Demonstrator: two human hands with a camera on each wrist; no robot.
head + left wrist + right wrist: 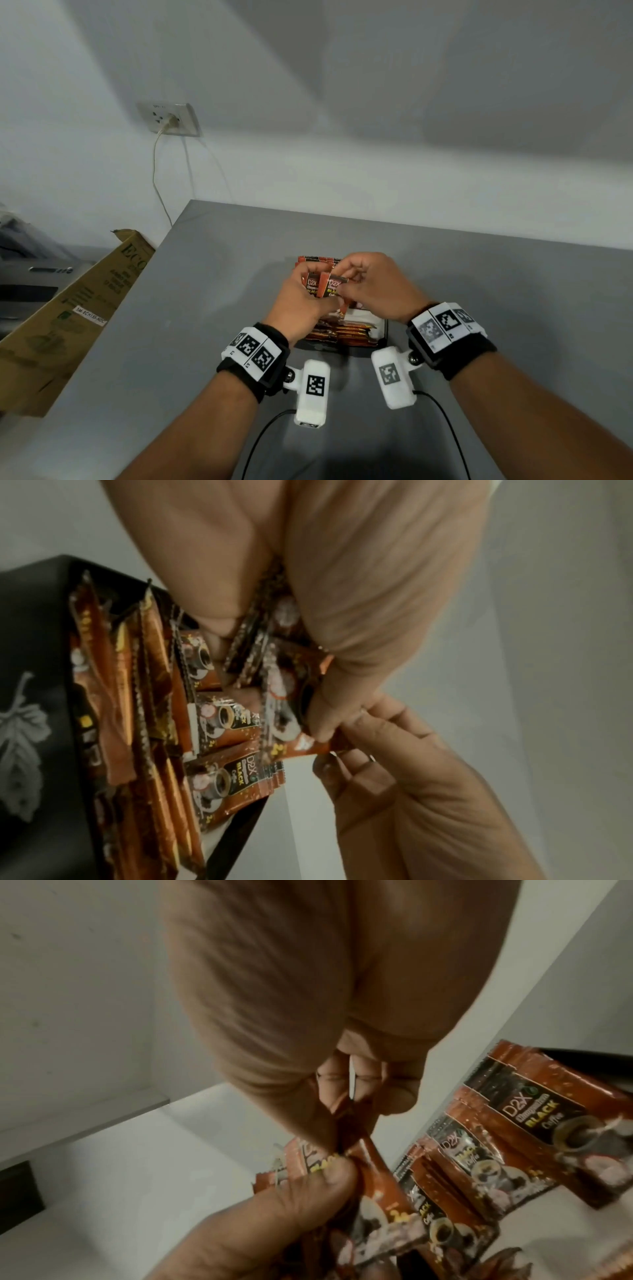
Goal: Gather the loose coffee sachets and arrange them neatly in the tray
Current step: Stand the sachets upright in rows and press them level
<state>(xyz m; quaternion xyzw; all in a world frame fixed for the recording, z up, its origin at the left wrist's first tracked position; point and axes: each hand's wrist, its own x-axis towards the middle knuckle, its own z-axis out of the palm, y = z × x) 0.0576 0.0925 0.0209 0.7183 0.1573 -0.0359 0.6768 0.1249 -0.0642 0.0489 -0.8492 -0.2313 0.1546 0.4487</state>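
Brown and orange coffee sachets marked "D2X Black Coffee" fill a black tray (pixel 382 337) on the grey table (pixel 513 308). Several stand packed on edge in the tray (pixel 150 696). My left hand (pixel 308 291) grips a small bundle of sachets (pixel 313 286) upright above the tray. My right hand (pixel 356 277) pinches the top edge of one sachet (pixel 334 286) against that bundle. In the right wrist view the pinched sachet (pixel 349 1123) sits between thumb and fingers, above my left thumb (pixel 274 1204). More sachets (pixel 317 259) lie just beyond my hands.
A long cardboard box (pixel 68 308) leans against the table's left edge. A wall socket (pixel 169 118) with a plugged cable is on the white wall behind. The tray's outer wall bears a leaf pattern (pixel 24 718). Wrist camera cables trail near my forearms.
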